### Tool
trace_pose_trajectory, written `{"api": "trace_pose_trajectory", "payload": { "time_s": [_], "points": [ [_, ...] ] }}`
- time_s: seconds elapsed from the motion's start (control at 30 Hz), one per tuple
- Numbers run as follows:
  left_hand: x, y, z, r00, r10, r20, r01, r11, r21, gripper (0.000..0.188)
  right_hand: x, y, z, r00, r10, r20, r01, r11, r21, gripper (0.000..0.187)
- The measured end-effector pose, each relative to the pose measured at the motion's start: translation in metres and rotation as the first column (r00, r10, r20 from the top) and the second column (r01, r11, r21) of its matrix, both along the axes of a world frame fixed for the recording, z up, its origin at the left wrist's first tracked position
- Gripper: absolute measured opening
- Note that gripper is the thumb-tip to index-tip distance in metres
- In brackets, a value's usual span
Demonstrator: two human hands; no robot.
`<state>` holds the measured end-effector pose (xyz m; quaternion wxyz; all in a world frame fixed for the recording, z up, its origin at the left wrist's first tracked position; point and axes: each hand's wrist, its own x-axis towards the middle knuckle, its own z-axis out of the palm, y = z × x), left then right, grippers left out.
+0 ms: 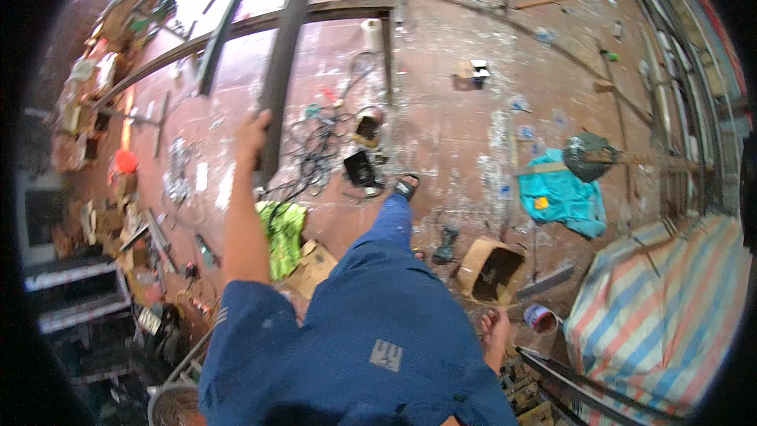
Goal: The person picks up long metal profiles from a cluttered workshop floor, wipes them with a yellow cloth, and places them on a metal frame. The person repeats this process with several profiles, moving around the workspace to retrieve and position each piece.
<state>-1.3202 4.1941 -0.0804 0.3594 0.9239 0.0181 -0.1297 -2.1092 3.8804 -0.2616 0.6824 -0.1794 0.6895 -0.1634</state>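
Note:
My left hand (pixel 253 136) reaches forward and is closed on a long dark metal bar (pixel 285 63), near its lower end. The bar runs away from me across a metal frame (pixel 331 10) that stands over the floor. My right hand (pixel 494 328) hangs low at my right side. Its fingers are loosely bent and a little apart, and I see nothing in them. Nearest to it are an open cardboard box (pixel 479 270) and a small paint tin (pixel 540 319). A second dark bar (pixel 226 28) lies left of the held one.
Tangled black cables (pixel 310 150) and a black container (pixel 360 168) lie ahead of my foot. A yellow-green cloth (pixel 282 238) is at my left. To the right lie a turquoise garment (pixel 561 197) and a striped tarp (pixel 662 300). Long poles (pixel 544 38) stretch across the reddish floor.

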Motion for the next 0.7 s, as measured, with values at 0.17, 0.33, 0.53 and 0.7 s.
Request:
{"api": "trace_pose_trajectory", "payload": {
  "time_s": [0.17, 0.33, 0.53, 0.7],
  "points": [
    [0.014, -0.051, 0.017, 0.945, 0.009, 0.328, -0.155, 0.894, 0.422, 0.064, 0.078, -0.056, 0.017, 0.999, -0.043, 0.005, 0.044, 0.997, -0.069, 0.024],
    [0.053, -0.162, 0.008, 0.791, -0.197, 0.579, -0.317, 0.677, 0.664, 0.079, 0.164, -0.119, 0.033, 0.988, -0.139, -0.073, 0.129, 0.984, -0.127, 0.021],
    [0.105, -0.299, -0.055, 0.71, -0.424, 0.563, 0.322, 0.906, 0.276, 0.069, 0.214, -0.257, 0.043, 0.976, -0.214, -0.051, 0.153, 0.827, -0.541, 0.018],
    [0.044, -0.489, -0.029, 0.496, -0.868, 0.029, 0.857, 0.484, -0.177, 0.067, 0.196, -0.373, 0.046, 0.928, -0.339, -0.154, 0.142, 0.704, -0.696, 0.017]
  ]
}}
